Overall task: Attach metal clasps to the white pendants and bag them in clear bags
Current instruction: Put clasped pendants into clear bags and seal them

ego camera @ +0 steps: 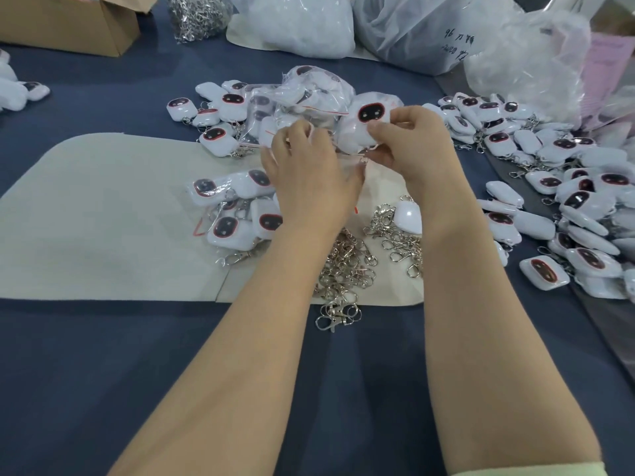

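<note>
A white pendant (pixel 369 115) with a dark, red-rimmed face is held up at the centre, inside a clear bag (pixel 347 132). My right hand (pixel 409 139) pinches the pendant and bag from the right. My left hand (pixel 309 166) grips the bag's left edge, its fingertips hidden behind the plastic. A metal clasp (pixel 362 162) shows between the two hands. Loose metal clasps (pixel 350 266) lie heaped on the beige mat (pixel 103 218) under my forearms, beside one pendant lying face down (pixel 408 216).
Bagged pendants (pixel 237 207) lie left of my left hand; more are stacked behind (pixel 302 94). A big pile of pendants (pixel 567 207) fills the right side. A cardboard box (pixel 68 25), a bag of clasps (pixel 197 15) and large plastic bags (pixel 299 22) stand at the back.
</note>
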